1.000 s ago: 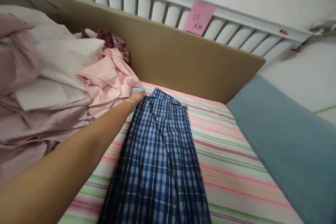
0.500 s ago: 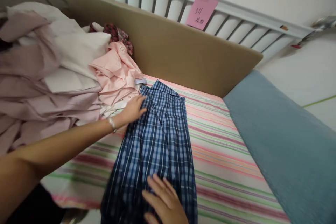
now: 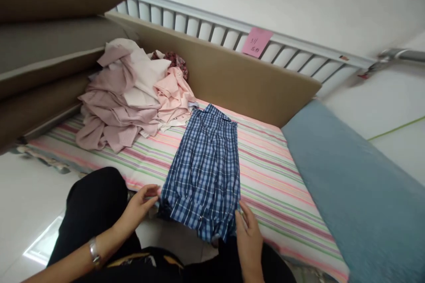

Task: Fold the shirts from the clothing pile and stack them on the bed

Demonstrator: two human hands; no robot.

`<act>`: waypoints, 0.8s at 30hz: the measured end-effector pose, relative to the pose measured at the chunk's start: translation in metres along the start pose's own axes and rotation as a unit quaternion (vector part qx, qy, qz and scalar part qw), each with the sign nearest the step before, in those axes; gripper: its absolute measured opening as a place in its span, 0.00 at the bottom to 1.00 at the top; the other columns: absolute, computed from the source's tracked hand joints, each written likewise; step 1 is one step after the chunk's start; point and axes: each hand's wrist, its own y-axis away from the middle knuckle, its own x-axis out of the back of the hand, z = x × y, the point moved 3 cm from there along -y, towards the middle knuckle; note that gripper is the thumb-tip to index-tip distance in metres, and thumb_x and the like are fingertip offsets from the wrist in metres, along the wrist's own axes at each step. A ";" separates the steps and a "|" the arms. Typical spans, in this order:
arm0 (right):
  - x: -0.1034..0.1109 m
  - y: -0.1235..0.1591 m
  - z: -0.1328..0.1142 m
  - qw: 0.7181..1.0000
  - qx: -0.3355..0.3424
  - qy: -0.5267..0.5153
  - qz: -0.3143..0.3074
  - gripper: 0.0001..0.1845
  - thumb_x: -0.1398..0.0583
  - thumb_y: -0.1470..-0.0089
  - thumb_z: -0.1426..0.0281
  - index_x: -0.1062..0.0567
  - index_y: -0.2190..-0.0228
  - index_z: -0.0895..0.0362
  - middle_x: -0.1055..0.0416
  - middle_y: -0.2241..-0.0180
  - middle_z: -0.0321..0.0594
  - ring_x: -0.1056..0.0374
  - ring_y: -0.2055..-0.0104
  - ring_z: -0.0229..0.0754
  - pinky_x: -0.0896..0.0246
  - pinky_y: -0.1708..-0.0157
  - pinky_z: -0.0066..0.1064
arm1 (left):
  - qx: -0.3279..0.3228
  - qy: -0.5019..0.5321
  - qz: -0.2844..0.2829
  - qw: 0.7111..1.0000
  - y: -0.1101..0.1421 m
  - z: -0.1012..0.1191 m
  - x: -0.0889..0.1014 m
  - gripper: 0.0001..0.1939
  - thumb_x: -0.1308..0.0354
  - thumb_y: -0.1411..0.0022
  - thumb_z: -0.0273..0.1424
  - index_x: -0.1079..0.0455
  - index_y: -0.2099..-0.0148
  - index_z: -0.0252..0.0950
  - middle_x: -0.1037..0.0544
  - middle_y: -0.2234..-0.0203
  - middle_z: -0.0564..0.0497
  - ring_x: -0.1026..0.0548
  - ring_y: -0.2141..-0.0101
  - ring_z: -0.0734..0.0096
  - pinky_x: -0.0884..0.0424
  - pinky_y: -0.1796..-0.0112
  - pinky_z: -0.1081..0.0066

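Observation:
A blue plaid shirt (image 3: 209,154) lies folded into a long strip on the striped sheet, its near end hanging over the edge in front of me. That near end is bunched and shows a small button. My left hand (image 3: 142,203) is at the near left edge of the shirt, thumb and fingers apart. On the opposite side, my right hand (image 3: 248,232) is by the near right edge, its fingers slightly bent and spread. Neither hand has visible cloth between its fingers.
A heap of mauve and white cloth (image 3: 116,97) lies at the left, with a pink garment (image 3: 174,93) beside it. Brown padded panels (image 3: 49,44) stand at far left. A tan board (image 3: 245,88) runs along the back. A blue-grey pad (image 3: 352,185) slopes at the right.
Both hands have shifted to the near end of the shirt; my left hand came back from its far left edge. The view has pulled back, showing my knees and the floor.

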 end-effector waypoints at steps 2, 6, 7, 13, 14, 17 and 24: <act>0.014 0.012 0.033 0.989 -0.118 -0.057 0.062 0.31 0.42 0.57 0.50 0.28 0.56 0.58 0.30 0.51 0.48 0.35 0.48 0.52 0.42 0.46 0.44 | 0.041 0.042 0.035 0.998 0.003 -0.014 -0.003 0.23 0.36 0.57 0.42 0.29 0.60 0.35 0.22 0.63 0.43 0.25 0.60 0.58 0.30 0.56 0.62; 0.012 0.033 0.073 0.949 -0.251 -0.180 0.058 0.36 0.38 0.66 0.46 0.28 0.62 0.60 0.26 0.57 0.49 0.31 0.52 0.53 0.35 0.53 0.40 | 0.119 0.065 -0.001 0.991 0.008 -0.030 -0.020 0.21 0.35 0.61 0.47 0.30 0.71 0.35 0.23 0.75 0.50 0.25 0.68 0.61 0.31 0.61 0.64; 0.008 0.037 0.077 0.940 -0.269 -0.204 0.039 0.36 0.38 0.67 0.45 0.28 0.62 0.60 0.25 0.59 0.49 0.31 0.53 0.53 0.34 0.55 0.39 | 0.135 0.073 -0.027 0.988 0.009 -0.031 -0.025 0.22 0.35 0.60 0.48 0.30 0.71 0.35 0.23 0.76 0.51 0.25 0.68 0.62 0.31 0.61 0.65; -0.013 0.042 0.068 0.934 -0.237 -0.266 -0.024 0.31 0.33 0.73 0.47 0.23 0.69 0.56 0.24 0.62 0.43 0.33 0.50 0.53 0.34 0.57 0.36 | 0.176 0.176 -0.176 0.952 0.019 -0.023 -0.049 0.26 0.33 0.60 0.50 0.25 0.66 0.34 0.19 0.69 0.45 0.24 0.60 0.54 0.32 0.55 0.65; -0.017 0.042 0.065 0.930 -0.237 -0.279 -0.042 0.31 0.32 0.74 0.48 0.23 0.69 0.56 0.24 0.63 0.42 0.32 0.51 0.53 0.33 0.58 0.36 | 0.174 0.185 -0.185 0.949 0.019 -0.023 -0.051 0.26 0.33 0.60 0.50 0.24 0.66 0.33 0.19 0.68 0.45 0.24 0.59 0.53 0.32 0.54 0.65; -0.028 0.045 0.062 0.916 -0.257 -0.296 -0.080 0.31 0.31 0.76 0.49 0.23 0.70 0.56 0.23 0.66 0.42 0.29 0.56 0.52 0.32 0.62 0.37 | 0.180 0.201 -0.207 0.940 0.019 -0.028 -0.057 0.27 0.31 0.63 0.49 0.23 0.66 0.34 0.19 0.69 0.44 0.23 0.59 0.51 0.32 0.53 0.63; -0.038 0.052 0.061 0.914 -0.230 -0.317 -0.109 0.28 0.29 0.77 0.55 0.22 0.72 0.60 0.22 0.69 0.44 0.28 0.58 0.53 0.35 0.56 0.38 | 0.198 0.180 -0.202 0.942 0.028 -0.021 -0.057 0.23 0.28 0.67 0.43 0.24 0.72 0.32 0.20 0.74 0.41 0.22 0.63 0.49 0.30 0.54 0.60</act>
